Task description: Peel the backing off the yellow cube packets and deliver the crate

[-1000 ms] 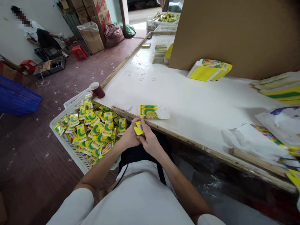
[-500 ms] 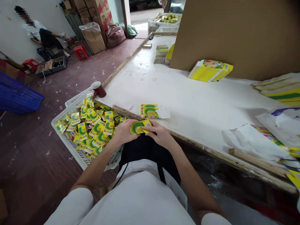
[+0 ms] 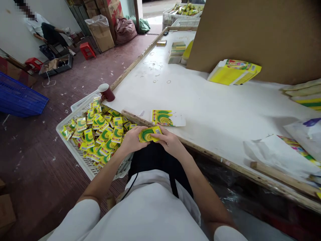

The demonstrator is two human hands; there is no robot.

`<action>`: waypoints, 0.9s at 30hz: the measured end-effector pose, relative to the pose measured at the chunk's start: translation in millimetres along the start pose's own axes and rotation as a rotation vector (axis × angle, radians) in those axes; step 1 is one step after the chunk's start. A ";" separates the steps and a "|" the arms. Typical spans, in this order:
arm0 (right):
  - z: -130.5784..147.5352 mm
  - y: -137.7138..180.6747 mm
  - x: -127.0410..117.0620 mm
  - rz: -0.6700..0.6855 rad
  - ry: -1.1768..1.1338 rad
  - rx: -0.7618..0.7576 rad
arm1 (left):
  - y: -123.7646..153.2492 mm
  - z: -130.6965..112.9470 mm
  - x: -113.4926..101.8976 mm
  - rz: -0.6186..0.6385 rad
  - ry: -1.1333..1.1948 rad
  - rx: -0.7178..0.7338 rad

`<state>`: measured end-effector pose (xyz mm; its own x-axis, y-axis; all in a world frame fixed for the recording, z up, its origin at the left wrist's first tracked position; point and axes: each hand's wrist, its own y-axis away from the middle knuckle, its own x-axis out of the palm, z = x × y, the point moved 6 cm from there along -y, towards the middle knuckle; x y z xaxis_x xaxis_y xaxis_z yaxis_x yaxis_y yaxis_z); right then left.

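White crate (image 3: 81, 160) at the left, heaped with yellow packets (image 3: 89, 137). Left hand (image 3: 132, 140), mostly closed, grips one end of the pack (image 3: 145, 134), which sits before the body, just off the tabletop (image 3: 200, 113) edge. Right hand (image 3: 170, 142) pinches the barcode end, thumb on its face. Best done, I'd judge, with light, even pressure from both hands, lest the seemingly thin card crease.

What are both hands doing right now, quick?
Left hand: closed, holding one end of the small yellow pack.
Right hand: closed, holding the other end, thumb across the front.
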<state>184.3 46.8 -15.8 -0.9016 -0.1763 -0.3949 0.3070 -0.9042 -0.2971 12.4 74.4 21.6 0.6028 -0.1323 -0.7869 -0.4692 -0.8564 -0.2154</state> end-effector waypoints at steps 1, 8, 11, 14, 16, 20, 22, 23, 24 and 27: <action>0.3 0.2 -1.0 0.014 0.009 -0.001 | 0.6 -0.6 1.2 0.002 0.006 0.002; 4.3 0.5 -3.9 0.008 -0.001 -0.019 | 5.0 -6.9 2.0 -0.049 -0.009 0.046; 5.9 -1.3 -4.1 -0.120 -0.045 0.016 | 4.8 -11.2 0.9 -0.068 -0.006 0.058; 6.5 -5.1 1.5 -0.201 -0.100 0.041 | 3.9 -13.2 0.8 -0.088 -0.024 0.047; 2.8 -10.3 6.8 -0.160 -0.119 0.045 | 6.0 -9.2 0.9 -0.076 -0.035 0.033; -32.8 -21.3 -13.7 -0.254 0.035 0.203 | 27.6 29.6 -17.5 -0.122 -0.162 -0.114; -57.0 -23.8 -35.0 -0.368 0.256 0.344 | 47.7 62.6 -36.6 -0.167 -0.318 -0.291; -67.0 -25.6 -42.1 -0.369 0.367 0.390 | 58.7 78.8 -46.8 -0.185 -0.400 -0.395; -75.4 -28.2 -45.8 -0.331 0.454 0.414 | 69.0 92.5 -56.1 -0.202 -0.464 -0.490; -89.6 -33.4 -46.3 -0.208 0.540 0.405 | 83.2 106.4 -70.3 -0.283 -0.464 -0.566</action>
<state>243.1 120.0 -65.5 -0.6196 0.1385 -0.7726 -0.0871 -0.9904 -0.1076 -137.7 65.6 -2.5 0.2609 0.2440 -0.9340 0.1373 -0.9671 -0.2142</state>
